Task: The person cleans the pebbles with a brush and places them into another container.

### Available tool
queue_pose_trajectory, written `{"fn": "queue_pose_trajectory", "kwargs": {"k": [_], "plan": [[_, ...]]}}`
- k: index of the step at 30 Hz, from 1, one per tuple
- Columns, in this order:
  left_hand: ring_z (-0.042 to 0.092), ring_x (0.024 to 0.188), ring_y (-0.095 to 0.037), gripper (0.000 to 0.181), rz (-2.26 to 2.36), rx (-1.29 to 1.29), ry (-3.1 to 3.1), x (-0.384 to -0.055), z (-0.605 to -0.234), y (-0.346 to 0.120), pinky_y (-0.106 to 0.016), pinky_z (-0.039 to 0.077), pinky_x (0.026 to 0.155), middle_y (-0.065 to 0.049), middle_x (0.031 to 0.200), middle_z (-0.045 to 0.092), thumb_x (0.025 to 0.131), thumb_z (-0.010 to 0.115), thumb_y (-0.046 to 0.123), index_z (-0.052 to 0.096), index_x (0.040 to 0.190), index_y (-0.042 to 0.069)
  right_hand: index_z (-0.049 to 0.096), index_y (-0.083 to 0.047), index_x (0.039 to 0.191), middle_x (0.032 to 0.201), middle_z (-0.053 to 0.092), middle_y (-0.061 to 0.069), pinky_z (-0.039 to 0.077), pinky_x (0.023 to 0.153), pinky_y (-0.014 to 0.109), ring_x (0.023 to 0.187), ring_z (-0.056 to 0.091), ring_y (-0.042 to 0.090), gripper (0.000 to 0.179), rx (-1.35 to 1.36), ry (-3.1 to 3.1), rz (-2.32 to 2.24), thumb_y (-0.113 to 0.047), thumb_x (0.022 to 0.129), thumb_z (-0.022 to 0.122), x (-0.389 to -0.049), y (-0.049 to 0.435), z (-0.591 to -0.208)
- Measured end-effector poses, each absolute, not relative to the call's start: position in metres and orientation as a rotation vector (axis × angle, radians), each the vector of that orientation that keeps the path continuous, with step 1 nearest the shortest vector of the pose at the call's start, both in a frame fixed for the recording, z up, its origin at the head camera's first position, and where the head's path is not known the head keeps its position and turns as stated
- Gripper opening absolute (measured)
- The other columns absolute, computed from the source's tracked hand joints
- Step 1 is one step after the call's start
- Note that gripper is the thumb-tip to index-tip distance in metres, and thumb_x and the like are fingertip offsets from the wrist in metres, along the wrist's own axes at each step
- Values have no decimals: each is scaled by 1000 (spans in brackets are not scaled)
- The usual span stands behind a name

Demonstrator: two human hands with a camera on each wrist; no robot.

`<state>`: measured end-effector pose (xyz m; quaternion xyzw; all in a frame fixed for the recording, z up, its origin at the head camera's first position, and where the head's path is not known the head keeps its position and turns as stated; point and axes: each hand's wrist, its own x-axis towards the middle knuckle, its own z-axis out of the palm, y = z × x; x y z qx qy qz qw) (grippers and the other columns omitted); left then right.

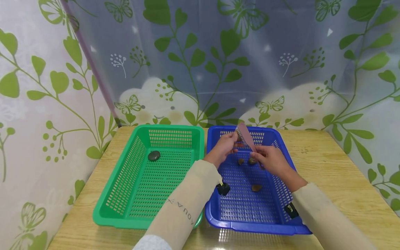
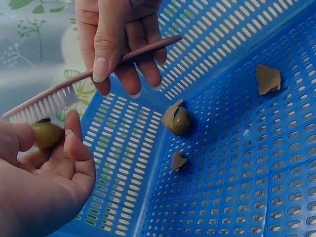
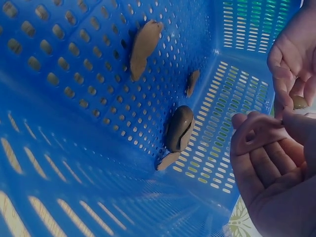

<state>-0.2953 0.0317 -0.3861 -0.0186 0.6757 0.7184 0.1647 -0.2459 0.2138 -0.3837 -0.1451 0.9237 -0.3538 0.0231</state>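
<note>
Over the far end of the blue basket [image 1: 247,227], my left hand [image 1: 223,146] pinches a smooth olive-brown stone [image 2: 48,135] with a dark bit on top. My right hand [image 1: 272,160] grips the handle of a pink brush [image 1: 247,137], whose white bristles [image 2: 47,104] face the stone from just above. On the basket floor below lies another smooth brown stone [image 2: 180,122] partly covered by a cracked brown crust. Brown clay-like flakes, a larger one [image 2: 268,79] and a small one [image 2: 178,161], lie near it.
A green basket [image 1: 117,180] stands left of the blue one, with one dark smooth stone [image 1: 153,156] inside. Both baskets rest on a wooden table [image 1: 337,173]. Behind hangs a leaf-patterned cloth [image 1: 200,69].
</note>
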Motion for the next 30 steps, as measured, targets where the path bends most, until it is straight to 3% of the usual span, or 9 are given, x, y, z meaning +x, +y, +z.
{"fn": "queue_pose_trajectory", "kwargs": {"k": [4,9,14,20,27,30], "plan": [[65,89,-15,42,2066,-57,1913,-294,-386,31,-34,49,81,-10,119,65,106,40,26,44,145,10,64,3,107,72,64,3,42,50,32,54,51,17,23,-441,2851,-1083,-17,101,55,-245,214,-382],[62,79,-11,40,2068,-53,1918,-294,-385,31,-27,47,72,-10,113,68,105,41,26,51,139,7,64,3,112,72,66,3,43,50,32,52,52,17,25,-420,2854,-1062,-16,101,54,-246,215,-381],[62,78,-10,39,2056,-26,1948,-294,-386,31,-22,45,64,-9,110,70,105,44,27,54,137,6,65,1,110,69,65,3,42,48,32,50,51,16,23,-402,2881,-1042,-18,101,54,-246,215,-382],[66,95,-25,40,2055,-9,1967,-294,-388,31,-23,45,66,-10,113,70,105,42,26,51,139,5,66,-2,99,60,58,0,40,48,32,48,49,16,21,-392,2959,-960,-20,101,55,-246,217,-382],[65,102,-21,38,2084,-32,2013,-295,-388,32,-32,51,81,-11,119,65,106,41,27,58,128,2,65,-3,98,65,59,4,39,49,32,52,50,17,22,-353,2993,-977,-22,101,54,-247,217,-381],[65,104,-22,37,2102,-59,2032,-297,-389,33,-31,52,80,-12,122,64,105,43,25,59,129,2,65,-4,100,65,59,4,39,49,32,52,50,17,22,-390,2997,-1029,-24,100,56,-247,216,-382]]}}
